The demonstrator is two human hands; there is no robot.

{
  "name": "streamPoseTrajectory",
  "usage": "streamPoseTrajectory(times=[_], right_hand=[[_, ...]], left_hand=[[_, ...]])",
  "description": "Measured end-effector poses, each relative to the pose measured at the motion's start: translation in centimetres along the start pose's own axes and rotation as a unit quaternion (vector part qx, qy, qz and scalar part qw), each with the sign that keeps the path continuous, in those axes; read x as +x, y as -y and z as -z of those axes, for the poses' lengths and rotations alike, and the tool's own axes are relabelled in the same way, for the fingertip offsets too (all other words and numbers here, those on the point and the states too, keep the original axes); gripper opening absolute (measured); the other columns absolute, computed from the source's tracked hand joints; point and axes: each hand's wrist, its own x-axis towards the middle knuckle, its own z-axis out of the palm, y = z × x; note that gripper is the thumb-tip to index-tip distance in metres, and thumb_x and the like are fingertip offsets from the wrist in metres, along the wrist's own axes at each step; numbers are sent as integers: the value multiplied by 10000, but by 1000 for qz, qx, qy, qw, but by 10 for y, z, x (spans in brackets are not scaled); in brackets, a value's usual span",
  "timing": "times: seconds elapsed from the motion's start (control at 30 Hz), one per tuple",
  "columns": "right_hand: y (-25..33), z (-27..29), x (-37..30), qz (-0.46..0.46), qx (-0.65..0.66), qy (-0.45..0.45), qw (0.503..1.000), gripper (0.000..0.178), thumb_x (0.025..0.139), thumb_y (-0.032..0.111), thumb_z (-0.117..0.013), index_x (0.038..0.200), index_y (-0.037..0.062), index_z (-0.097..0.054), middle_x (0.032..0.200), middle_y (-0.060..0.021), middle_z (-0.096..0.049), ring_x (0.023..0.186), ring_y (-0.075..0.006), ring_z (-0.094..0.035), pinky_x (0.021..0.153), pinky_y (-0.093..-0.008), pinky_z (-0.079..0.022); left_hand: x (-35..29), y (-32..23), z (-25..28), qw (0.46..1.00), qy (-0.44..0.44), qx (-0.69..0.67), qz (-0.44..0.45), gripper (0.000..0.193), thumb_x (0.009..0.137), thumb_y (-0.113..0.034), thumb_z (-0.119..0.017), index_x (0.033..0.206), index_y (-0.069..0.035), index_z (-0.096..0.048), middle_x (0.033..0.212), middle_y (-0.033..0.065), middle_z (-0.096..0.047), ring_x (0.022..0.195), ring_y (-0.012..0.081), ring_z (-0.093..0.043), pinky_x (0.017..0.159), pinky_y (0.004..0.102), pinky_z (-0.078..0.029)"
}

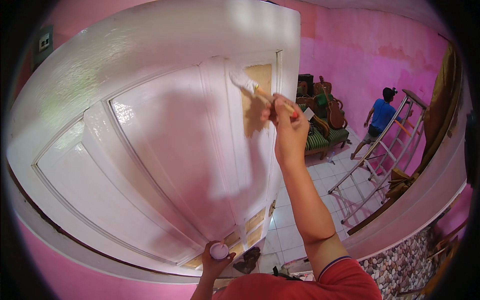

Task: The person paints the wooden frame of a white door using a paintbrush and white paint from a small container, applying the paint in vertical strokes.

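Note:
My right hand [286,112] is raised and closed round the wooden handle of a paintbrush [262,93]. White paint coats the bristles, which lie against the upper right part of a panelled door [160,125]. Most of the door is wet-looking white, while a bare tan patch [256,80] shows beside and below the brush. Low down near the door's bottom edge, my left hand [214,262] holds a small round paint cup [219,251] with pale paint in it. A thin stick or similar piece stands in the cup.
Beyond the door, a person [382,115] in a blue shirt stands beside a metal stepladder [382,155]. A guitar [334,110] leans on a green striped sofa [335,137]. A brown curtain [435,115] hangs at right. Dark crumpled material [247,260] lies on the floor by the door.

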Motion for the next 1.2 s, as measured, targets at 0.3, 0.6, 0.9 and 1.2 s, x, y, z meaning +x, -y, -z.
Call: streamPoseTrajectory(times=[0.3,0.6,0.9,1.2], right_hand=[[23,1,-4,-5,30,9,999,352,1041,175,-601,1269,-92,-592,976,-119,-703,800,-149,-678,806,-295,-569],[12,0,-9,-97,-3,65,993,318,1021,154,-627,1225,-90,-627,925,-115,-702,747,-147,-661,734,-297,-560],[25,-6,18,-2,17,89,996,306,1016,162,-643,1208,-75,-648,946,-76,-712,829,-119,-664,800,-262,-540],[25,31,24,-38,-59,171,983,319,1011,186,-658,1213,-61,-660,931,-69,-711,815,-98,-650,772,-235,-516]], left_hand=[[-4,-10,0,999,12,15,28,711,639,-204,-979,1195,-42,-566,1035,96,-661,938,184,-660,830,326,-552],[-4,-9,-2,999,29,33,20,622,701,49,-856,1212,-52,-515,1046,80,-653,959,161,-653,827,311,-563],[-11,-3,-6,998,-3,-7,55,734,654,-197,-970,1237,-50,-547,1035,109,-685,976,192,-678,862,331,-558],[-15,-13,-11,997,-4,34,71,707,656,-181,-966,1214,-54,-549,1039,98,-687,965,188,-684,852,331,-562]])
